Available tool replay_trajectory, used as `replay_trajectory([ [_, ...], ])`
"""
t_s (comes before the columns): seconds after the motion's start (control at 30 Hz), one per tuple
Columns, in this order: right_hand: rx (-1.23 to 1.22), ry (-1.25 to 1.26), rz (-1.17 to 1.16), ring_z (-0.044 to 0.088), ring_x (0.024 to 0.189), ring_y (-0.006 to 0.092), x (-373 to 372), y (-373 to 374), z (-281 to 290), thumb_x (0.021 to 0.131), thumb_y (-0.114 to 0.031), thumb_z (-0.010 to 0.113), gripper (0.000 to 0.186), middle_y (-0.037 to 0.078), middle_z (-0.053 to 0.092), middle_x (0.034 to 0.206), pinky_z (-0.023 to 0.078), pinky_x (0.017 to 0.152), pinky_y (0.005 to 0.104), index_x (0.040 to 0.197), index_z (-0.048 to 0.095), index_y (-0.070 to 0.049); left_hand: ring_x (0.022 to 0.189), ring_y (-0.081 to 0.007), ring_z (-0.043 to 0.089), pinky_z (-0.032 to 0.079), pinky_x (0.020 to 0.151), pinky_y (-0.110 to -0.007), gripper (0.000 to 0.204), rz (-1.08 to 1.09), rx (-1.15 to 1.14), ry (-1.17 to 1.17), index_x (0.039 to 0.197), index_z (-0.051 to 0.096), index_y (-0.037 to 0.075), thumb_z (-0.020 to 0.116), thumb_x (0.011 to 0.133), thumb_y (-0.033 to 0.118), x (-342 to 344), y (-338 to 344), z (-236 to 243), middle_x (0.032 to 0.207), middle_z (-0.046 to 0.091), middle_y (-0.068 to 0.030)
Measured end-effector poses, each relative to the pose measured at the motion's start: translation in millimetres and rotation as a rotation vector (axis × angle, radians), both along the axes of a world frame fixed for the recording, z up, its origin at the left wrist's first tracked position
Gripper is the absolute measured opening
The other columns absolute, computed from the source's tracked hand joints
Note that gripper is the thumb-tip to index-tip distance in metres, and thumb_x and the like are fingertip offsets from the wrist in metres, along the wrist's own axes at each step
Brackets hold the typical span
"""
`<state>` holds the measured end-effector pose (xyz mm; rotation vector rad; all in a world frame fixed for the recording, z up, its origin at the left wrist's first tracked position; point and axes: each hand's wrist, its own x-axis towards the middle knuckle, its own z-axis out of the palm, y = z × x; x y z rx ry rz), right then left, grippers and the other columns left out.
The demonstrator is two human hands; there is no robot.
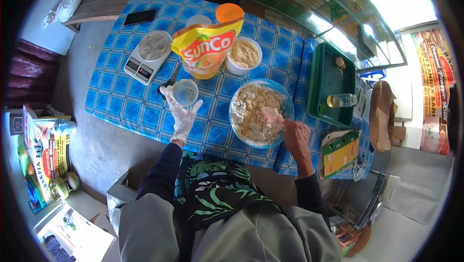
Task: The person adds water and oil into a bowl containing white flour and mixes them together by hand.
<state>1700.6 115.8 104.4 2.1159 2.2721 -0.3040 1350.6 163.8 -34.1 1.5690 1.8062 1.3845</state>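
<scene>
My left hand (181, 117), in a white glove, has its thumb and fingers round a clear plastic cup (185, 90) near the middle of the table. My bare right hand (297, 138) is closed on the handle of a pink spatula (271, 116). The spatula's head rests in a crumbly, pale flour mixture (256, 104) that fills much of a light blue bowl (289, 101). Just beyond the cup stands a yellow pouch of cooking oil (207, 49). Next to it is a white tub (240, 70) of light brown powder.
A digital scale (140, 71) carries a bowl of white powder (154, 45). Behind the scale lies a black phone (140, 17). An orange lid (229, 13) is at the back. To the right are a green tray (316, 85) holding a bottle (341, 100), and an opened carton (340, 154).
</scene>
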Motion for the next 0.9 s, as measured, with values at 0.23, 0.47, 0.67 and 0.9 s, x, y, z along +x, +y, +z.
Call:
replay_trajectory([
  [0.23,0.087,0.012,-0.274,0.065,0.087,0.0411,22,-21,-14,0.077,0.002,0.054,0.025,0.018,0.063,0.096,0.051,0.071,0.0496,0.1,0.06,-0.004,0.149,-0.0385,0.015,0.013,0.121,-0.044,0.098,-0.179,-0.041,0.332,0.153,0.006,-0.006,0.073,0.084,0.01,-3,-67,24,0.158,0.019,-0.0276],
  [0.47,0.169,0.055,-0.356,0.062,0.081,0.0432,-6,24,-63,0.079,0.002,0.056,0.027,0.018,0.059,0.094,0.05,0.068,0.051,0.105,0.06,-0.006,0.142,-0.0271,0.032,0.025,0.117,-0.035,0.066,-0.467,-0.149,-0.139,0.153,0.016,-0.006,0.053,0.1,0.009,109,-34,8,0.156,0.026,-0.0202],
  [0.67,0.208,0.266,-0.066,0.062,0.082,0.0403,30,88,-81,0.085,-0.007,0.062,0.009,0.016,0.06,0.09,0.05,0.069,0.0487,0.093,0.066,-0.007,0.141,-0.0164,0.033,0.029,0.116,-0.027,0.051,-0.374,-0.452,-1.279,0.155,0.02,0.003,0.035,0.108,0.012,133,-18,2,0.159,0.027,-0.0077],
  [0.9,0.005,0.348,0.706,0.062,0.086,0.0349,-33,163,-67,0.085,-0.012,0.061,0.009,0.013,0.062,0.086,0.048,0.076,0.0458,0.088,0.066,-0.005,0.137,-0.0152,0.041,0.034,0.116,-0.03,0.057,-0.285,-0.292,-1.546,0.151,0.032,0.002,0.05,0.104,0.03,134,-23,-16,0.149,0.043,-0.0069],
])
